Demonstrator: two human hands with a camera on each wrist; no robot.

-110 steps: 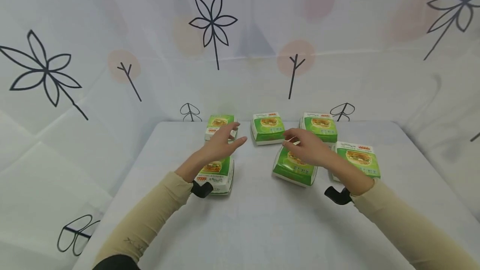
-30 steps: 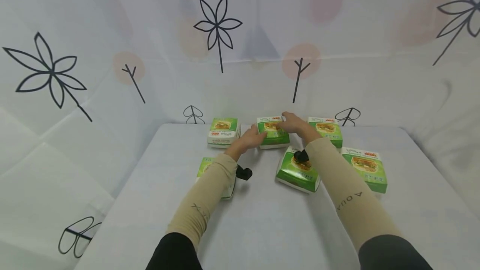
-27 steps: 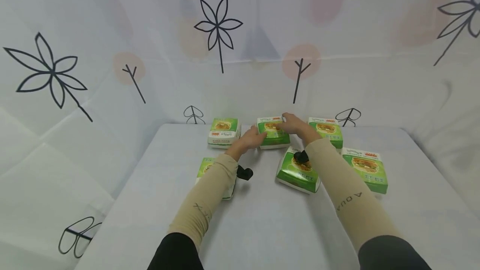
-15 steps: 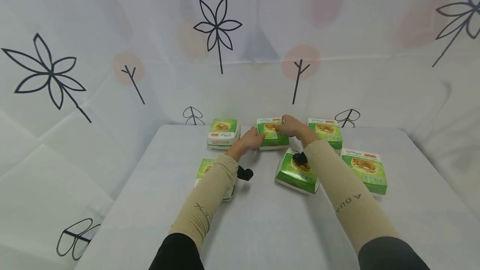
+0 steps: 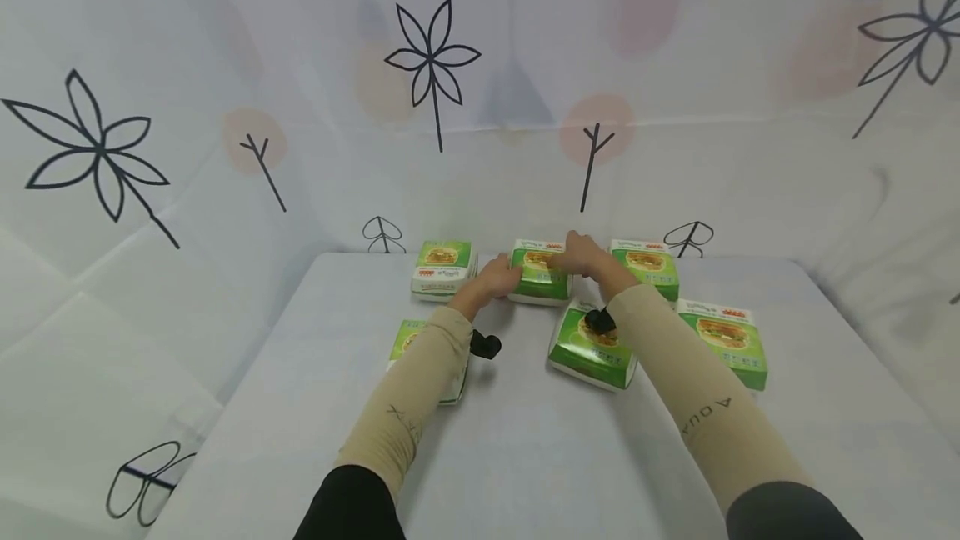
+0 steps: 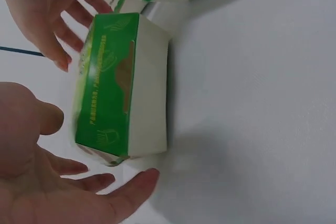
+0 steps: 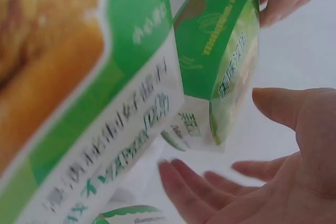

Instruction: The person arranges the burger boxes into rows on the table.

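A green-and-white burger box [image 5: 542, 280] stands in the middle of the back row on the white table. My left hand [image 5: 495, 277] is at its left side, and my right hand [image 5: 587, 259] reaches round its right side. In the left wrist view, the left hand [image 6: 68, 182] has its fingers spread and loosely extended beside one end of the burger box [image 6: 113, 85]. The right hand [image 6: 50, 11] is at the opposite end with fingers extended. The right wrist view shows the right hand [image 7: 278, 166] with thumb and fingers apart, close to the burger box [image 7: 215, 51].
More burger boxes flank the hands: one at back left [image 5: 442, 269], one at back right [image 5: 647, 267], one at far right [image 5: 726, 340]. Another lies angled under the right forearm [image 5: 588, 357]. The left forearm partly covers one at front left [image 5: 405, 340]. A patterned curtain [image 5: 300, 65] hangs behind.
Since the oldest frame, my left hand has come right and my right hand forward, to either side of the back middle burger box. Over the last second the hands have barely moved; the view has shifted slightly.
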